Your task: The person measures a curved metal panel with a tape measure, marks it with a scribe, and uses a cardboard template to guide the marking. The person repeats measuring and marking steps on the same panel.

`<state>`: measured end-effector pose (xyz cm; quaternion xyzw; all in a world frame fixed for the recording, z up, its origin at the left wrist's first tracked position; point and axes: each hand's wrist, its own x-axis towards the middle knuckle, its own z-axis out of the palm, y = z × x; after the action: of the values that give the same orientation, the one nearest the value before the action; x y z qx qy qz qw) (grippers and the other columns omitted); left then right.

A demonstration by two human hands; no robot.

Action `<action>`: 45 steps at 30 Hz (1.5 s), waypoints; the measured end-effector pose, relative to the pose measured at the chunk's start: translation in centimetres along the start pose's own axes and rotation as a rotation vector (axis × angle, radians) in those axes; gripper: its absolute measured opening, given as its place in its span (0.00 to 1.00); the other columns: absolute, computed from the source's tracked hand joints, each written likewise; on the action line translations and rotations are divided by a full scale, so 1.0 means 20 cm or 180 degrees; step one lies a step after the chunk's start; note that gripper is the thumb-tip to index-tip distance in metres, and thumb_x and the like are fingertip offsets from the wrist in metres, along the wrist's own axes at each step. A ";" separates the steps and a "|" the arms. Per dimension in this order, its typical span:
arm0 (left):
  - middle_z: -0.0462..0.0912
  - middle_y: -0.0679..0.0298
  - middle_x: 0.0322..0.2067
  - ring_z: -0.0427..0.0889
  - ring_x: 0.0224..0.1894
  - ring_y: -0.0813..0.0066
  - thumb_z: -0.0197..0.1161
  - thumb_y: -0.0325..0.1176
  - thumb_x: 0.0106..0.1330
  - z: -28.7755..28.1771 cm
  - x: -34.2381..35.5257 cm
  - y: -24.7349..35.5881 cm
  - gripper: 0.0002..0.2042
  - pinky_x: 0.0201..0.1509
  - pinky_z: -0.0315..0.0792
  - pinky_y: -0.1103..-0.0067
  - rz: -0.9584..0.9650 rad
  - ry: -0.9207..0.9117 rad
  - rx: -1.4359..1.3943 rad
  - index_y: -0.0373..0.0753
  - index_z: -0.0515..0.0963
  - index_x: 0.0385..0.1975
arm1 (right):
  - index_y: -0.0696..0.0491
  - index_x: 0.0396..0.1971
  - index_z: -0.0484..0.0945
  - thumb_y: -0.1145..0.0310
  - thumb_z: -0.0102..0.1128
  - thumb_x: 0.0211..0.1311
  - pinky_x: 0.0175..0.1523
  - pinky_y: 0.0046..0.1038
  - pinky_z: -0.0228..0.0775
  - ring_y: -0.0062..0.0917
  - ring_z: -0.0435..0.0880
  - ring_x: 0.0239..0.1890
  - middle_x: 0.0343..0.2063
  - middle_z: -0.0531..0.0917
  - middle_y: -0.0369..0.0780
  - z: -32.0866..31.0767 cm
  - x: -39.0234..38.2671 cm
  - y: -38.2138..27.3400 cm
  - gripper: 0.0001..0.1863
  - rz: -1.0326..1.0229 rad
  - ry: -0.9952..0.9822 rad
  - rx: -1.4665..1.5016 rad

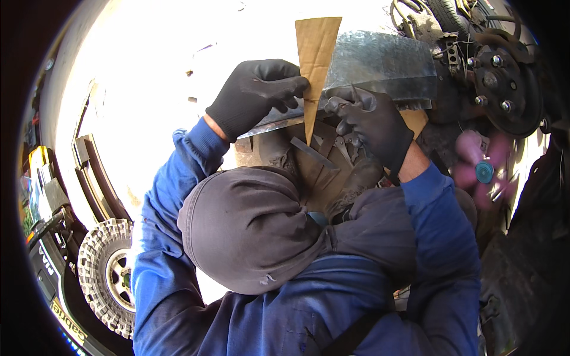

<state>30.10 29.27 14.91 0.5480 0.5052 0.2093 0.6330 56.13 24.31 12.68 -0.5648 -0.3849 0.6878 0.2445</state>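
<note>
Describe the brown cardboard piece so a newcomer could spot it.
Find the big grey metal sheet above the middle, right of centre. Just left of it in view, the left hand pinches the brown cardboard piece. Unlike the broad sheet, it is a slim wedge, wide at the top, tapering to a point below.

Grey strips (313, 155), pliers (342, 146) on brown cardboard (313, 193)

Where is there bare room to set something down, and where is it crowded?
The bright floor between the left hand and the tire looks freest, though glare could hide small things. Crowded: the right side, with wheel hub and fan, and between the boots, where metal strips and pliers lie.
</note>
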 end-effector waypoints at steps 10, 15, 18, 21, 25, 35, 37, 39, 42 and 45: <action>0.76 0.61 0.25 0.80 0.33 0.60 0.69 0.31 0.65 -0.15 -0.20 -0.12 0.06 0.37 0.69 0.62 0.1948 0.1301 0.4375 0.43 0.78 0.29 | 0.56 0.58 0.88 0.61 0.66 0.82 0.27 0.22 0.77 0.15 0.87 0.29 0.40 0.93 0.36 -0.11 0.06 0.03 0.17 -0.0134 0.0346 0.0248; 0.84 0.62 0.39 0.84 0.47 0.61 0.71 0.33 0.65 -0.11 -0.17 -0.36 0.05 0.50 0.77 0.63 0.1784 0.0958 0.4675 0.43 0.84 0.36 | 0.57 0.61 0.87 0.64 0.66 0.81 0.31 0.21 0.77 0.14 0.86 0.32 0.39 0.91 0.35 -0.06 0.09 0.11 0.17 -0.0118 0.0422 -0.0161; 0.86 0.59 0.51 0.85 0.56 0.57 0.71 0.33 0.64 -0.08 -0.14 -0.45 0.07 0.59 0.78 0.61 0.1833 0.0849 0.4545 0.41 0.85 0.39 | 0.58 0.63 0.86 0.65 0.67 0.80 0.35 0.20 0.76 0.13 0.85 0.33 0.38 0.90 0.34 -0.05 0.13 0.14 0.19 -0.0109 0.0394 -0.0299; 0.85 0.62 0.53 0.85 0.56 0.62 0.72 0.33 0.63 -0.07 -0.11 -0.50 0.11 0.60 0.78 0.63 0.1955 0.0796 0.4435 0.40 0.85 0.43 | 0.58 0.65 0.84 0.68 0.67 0.80 0.34 0.18 0.74 0.11 0.84 0.34 0.42 0.90 0.34 -0.06 0.18 0.17 0.19 -0.0138 0.0368 -0.0587; 0.86 0.63 0.51 0.86 0.52 0.64 0.71 0.33 0.63 -0.07 -0.09 -0.52 0.10 0.57 0.80 0.64 0.2154 0.0778 0.4245 0.41 0.84 0.42 | 0.59 0.64 0.85 0.70 0.68 0.79 0.42 0.20 0.78 0.12 0.85 0.40 0.47 0.91 0.35 -0.06 0.25 0.19 0.19 -0.0464 0.0448 -0.0893; 0.85 0.67 0.45 0.85 0.40 0.67 0.75 0.38 0.63 0.00 0.01 -0.50 0.14 0.39 0.77 0.65 0.2357 0.1040 0.3889 0.46 0.83 0.47 | 0.57 0.65 0.86 0.74 0.70 0.74 0.67 0.28 0.78 0.19 0.86 0.57 0.58 0.91 0.39 -0.09 0.39 0.10 0.21 -0.1058 0.0195 -0.1496; 0.84 0.68 0.45 0.85 0.40 0.67 0.75 0.38 0.62 0.00 0.03 -0.50 0.15 0.39 0.77 0.66 0.2431 0.1075 0.3904 0.47 0.83 0.47 | 0.57 0.65 0.86 0.75 0.70 0.73 0.67 0.28 0.78 0.19 0.86 0.57 0.58 0.91 0.39 -0.09 0.42 0.10 0.22 -0.1048 0.0060 -0.1441; 0.84 0.68 0.45 0.85 0.40 0.68 0.75 0.38 0.62 0.00 0.05 -0.50 0.14 0.38 0.77 0.66 0.2468 0.1058 0.3922 0.47 0.83 0.47 | 0.57 0.65 0.86 0.76 0.69 0.73 0.67 0.28 0.79 0.19 0.86 0.57 0.58 0.91 0.39 -0.09 0.43 0.11 0.22 -0.1049 0.0098 -0.1589; 0.84 0.68 0.44 0.85 0.40 0.68 0.75 0.38 0.62 0.00 0.07 -0.49 0.14 0.38 0.77 0.66 0.2451 0.0961 0.3942 0.48 0.83 0.46 | 0.57 0.65 0.86 0.77 0.68 0.73 0.66 0.28 0.80 0.19 0.86 0.56 0.57 0.91 0.39 -0.09 0.43 0.12 0.22 -0.1004 0.0107 -0.1473; 0.84 0.68 0.42 0.85 0.39 0.67 0.75 0.37 0.63 0.00 0.07 -0.49 0.13 0.37 0.77 0.66 0.2434 0.0898 0.3951 0.47 0.84 0.45 | 0.56 0.65 0.86 0.78 0.67 0.73 0.65 0.27 0.81 0.18 0.87 0.55 0.56 0.91 0.39 -0.09 0.43 0.11 0.22 -0.1052 0.0116 -0.1549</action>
<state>27.89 27.47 5.50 0.9105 0.3811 0.1595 0.0188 55.98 30.01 5.71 -0.5488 -0.6209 0.5158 0.2174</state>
